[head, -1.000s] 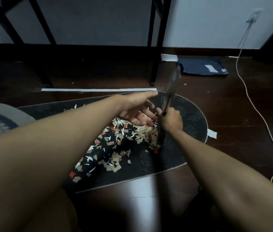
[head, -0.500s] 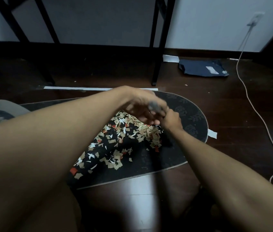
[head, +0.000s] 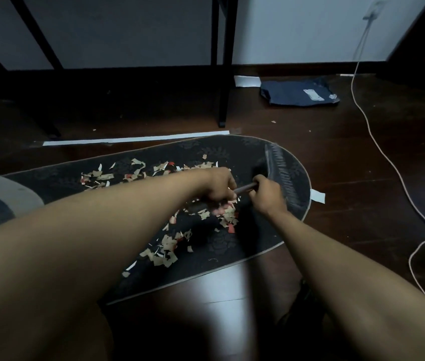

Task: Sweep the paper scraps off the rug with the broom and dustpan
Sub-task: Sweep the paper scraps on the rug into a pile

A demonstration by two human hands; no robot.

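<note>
At the centre of the frame both hands close on the thin dark handle of the broom (head: 245,188), which runs between them: the left hand (head: 219,187) has its grip curled round the handle's left part, and the right hand (head: 266,195) has its grip wrapped round it just to the right, knuckles up. The broom's head, blurred and pale-bristled, shows right of centre, above and beside the right hand, over the rounded right end of the rug (head: 232,152). The rug is dark and oval with a pale edge, lying on a dark wooden floor (head: 349,178) across the middle of the frame. The paper scraps (head: 169,246), tan, white and red, lie scattered on the rug from its upper left part down under the forearms to its lower middle. No dustpan can be made out. A white paper strip (head: 136,139) lies on the floor along the rug's upper edge, and a small white slip (head: 317,196) sits touching its right end. In the upper right a dark blue bag (head: 297,93) lies on the floor, and a white cable (head: 378,144) trails down the right side.
</note>
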